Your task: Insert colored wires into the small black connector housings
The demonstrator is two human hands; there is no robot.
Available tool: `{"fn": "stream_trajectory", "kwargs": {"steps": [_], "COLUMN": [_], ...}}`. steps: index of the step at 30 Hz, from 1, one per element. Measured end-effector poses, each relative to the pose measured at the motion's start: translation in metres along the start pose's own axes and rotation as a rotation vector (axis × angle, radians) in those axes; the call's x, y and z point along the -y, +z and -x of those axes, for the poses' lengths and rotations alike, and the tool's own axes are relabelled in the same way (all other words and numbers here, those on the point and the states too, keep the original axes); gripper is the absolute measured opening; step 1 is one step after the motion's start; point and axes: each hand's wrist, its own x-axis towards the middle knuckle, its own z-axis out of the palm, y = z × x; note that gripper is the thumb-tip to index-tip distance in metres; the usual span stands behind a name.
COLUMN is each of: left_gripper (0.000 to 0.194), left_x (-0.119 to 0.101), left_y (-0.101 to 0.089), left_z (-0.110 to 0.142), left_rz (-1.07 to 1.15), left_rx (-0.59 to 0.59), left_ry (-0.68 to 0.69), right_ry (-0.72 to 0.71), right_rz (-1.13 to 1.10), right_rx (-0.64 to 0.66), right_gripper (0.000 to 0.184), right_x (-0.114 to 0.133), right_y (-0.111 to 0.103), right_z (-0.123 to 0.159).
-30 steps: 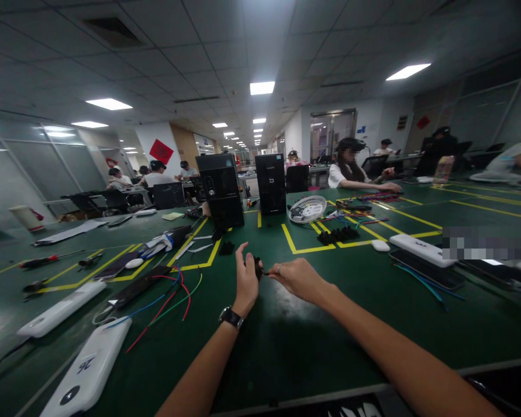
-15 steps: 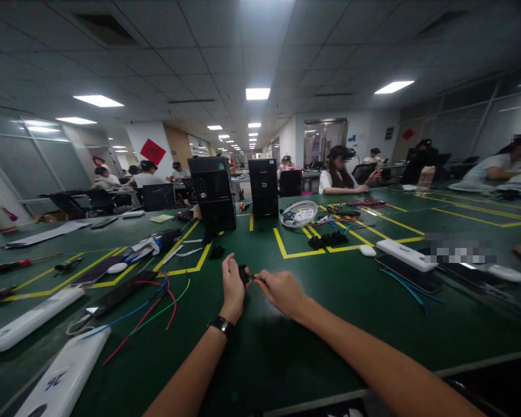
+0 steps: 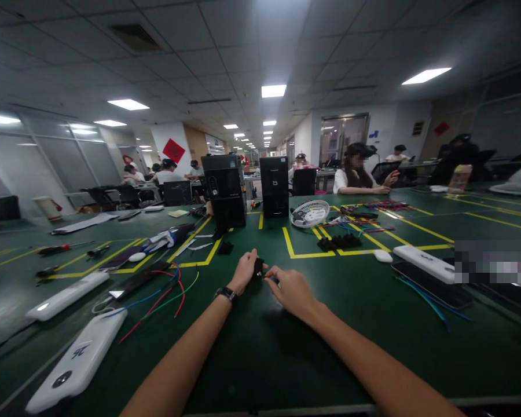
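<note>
My left hand (image 3: 244, 272) is closed around a small black block (image 3: 259, 266), which shows a bright metallic spot on its lower side. Its exact kind is too small to make out. Close by on the right, my right hand (image 3: 292, 292) is closed in a pinch, fingertips right beside the block. Whatever those fingertips hold is hidden or too tiny to name. Both hands are just above the green table (image 3: 260, 359). Another small black piece (image 3: 226, 248) lies beyond my left hand, and a cluster of similar black pieces (image 3: 338, 242) lies farther right.
Two black computer towers (image 3: 224, 194) stand ahead, beside a white round basket (image 3: 309, 214). Loose coloured wires (image 3: 173, 298) and white power banks (image 3: 80, 356) lie left. Another white power bank (image 3: 423, 262) and a dark phone (image 3: 432, 285) lie right. A person (image 3: 360, 174) sits across the table.
The view has turned slightly left, so the scene sits farther right. My hands stay together at the black block; the metallic spot on it now shows more clearly.
</note>
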Motion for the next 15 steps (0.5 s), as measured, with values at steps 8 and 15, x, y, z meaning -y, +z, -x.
{"fn": "stream_trajectory", "kwargs": {"steps": [8, 15], "left_gripper": [0.046, 0.040], "left_x": [0.011, -0.005], "left_y": [-0.018, -0.049], "left_z": [-0.057, -0.063], "left_rz": [-0.403, -0.709], "left_rx": [0.077, 0.348], "left_ry": [0.106, 0.233], "right_ry": [0.051, 0.030], "right_rz": [-0.005, 0.020], "right_rx": [0.066, 0.175], "right_gripper": [0.023, 0.023], "right_x": [-0.021, -0.017], "right_y": [-0.005, 0.003], "right_z": [-0.002, 0.000]}}
